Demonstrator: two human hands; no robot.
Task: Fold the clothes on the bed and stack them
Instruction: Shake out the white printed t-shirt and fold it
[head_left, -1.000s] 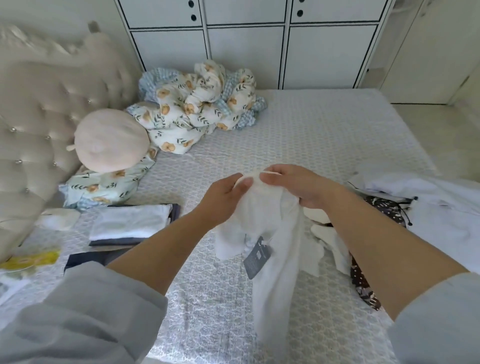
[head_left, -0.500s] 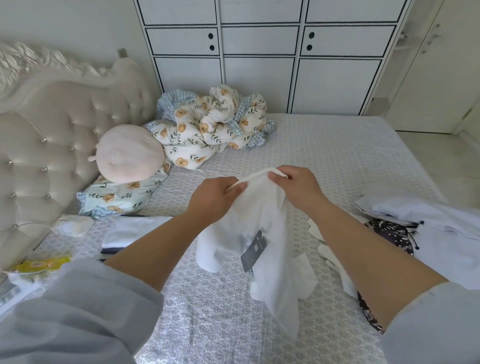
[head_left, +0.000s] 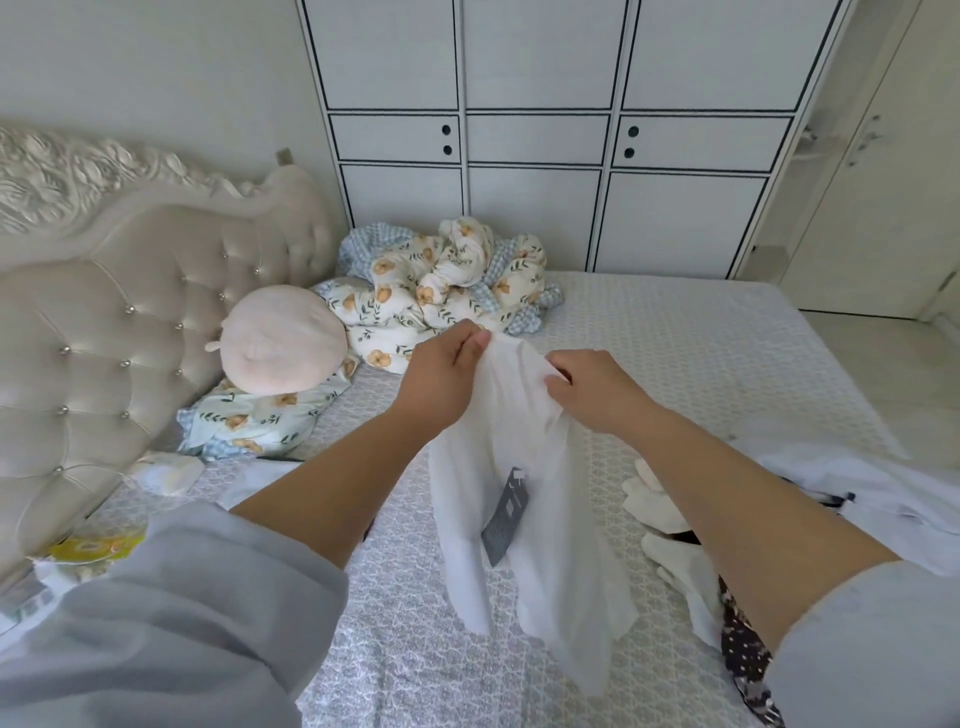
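Observation:
A thin white garment (head_left: 524, 467) with a dark hang tag (head_left: 505, 514) hangs in the air above the bed (head_left: 701, 364). My left hand (head_left: 447, 379) pinches its top edge at the left. My right hand (head_left: 592, 389) grips the same edge a little lower, to the right. The garment's lower part trails down toward the mattress. More unfolded clothes lie at the right: a white piece (head_left: 852, 488), small white items (head_left: 665, 525) and a dark dotted garment (head_left: 748, 660). A folded white piece (head_left: 249, 480) lies behind my left forearm, mostly hidden.
A crumpled floral quilt (head_left: 441, 291) sits at the head of the bed beside a round pink cushion (head_left: 283, 345) on a floral pillow (head_left: 260, 421). A tufted headboard (head_left: 104, 332) runs along the left. White wardrobe doors (head_left: 535, 182) stand behind. Small packets (head_left: 93, 545) lie at the left edge.
Both hands have lifted the white garment higher and farther from me. The hands now hold it closer together, with the left one above the right.

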